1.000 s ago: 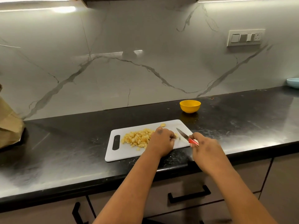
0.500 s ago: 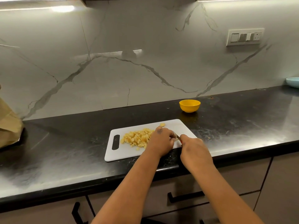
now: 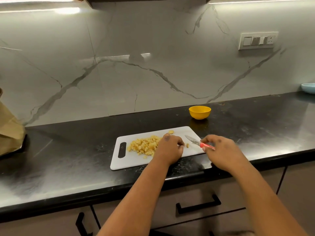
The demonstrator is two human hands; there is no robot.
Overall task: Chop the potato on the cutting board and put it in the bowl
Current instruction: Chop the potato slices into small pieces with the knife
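A white cutting board (image 3: 134,159) lies on the black counter (image 3: 68,150), its handle slot to the left. A heap of diced potato (image 3: 144,145) sits on the left half of the board, with 1 rounder piece (image 3: 171,132) apart from it at the far edge and 1 small piece (image 3: 187,145) lying alone just right of the left hand (image 3: 168,149). That hand rests on the middle of the board, palm down, its fingers curled toward the right; whatever lies under the fingertips is hidden by the hand itself, so it cannot be told whether they pinch a remaining bit of potato. The right hand (image 3: 221,150) pinches the red handle of a small knife (image 3: 198,143) between thumb and fingers, the other fingers loosely curled. The blade points to the far left and hangs over the right part of the board (whether the tip touches the surface cannot be told). A yellow bowl (image 3: 199,112) stands on the counter beyond the board's far right corner, apart from it. A brown paper bag (image 3: 8,132) sits at the far left edge, and a pale blue dish (image 3: 308,88) shows at the far right against the marble wall (image 3: 153,65). A switch plate (image 3: 258,40) is mounted on that wall.
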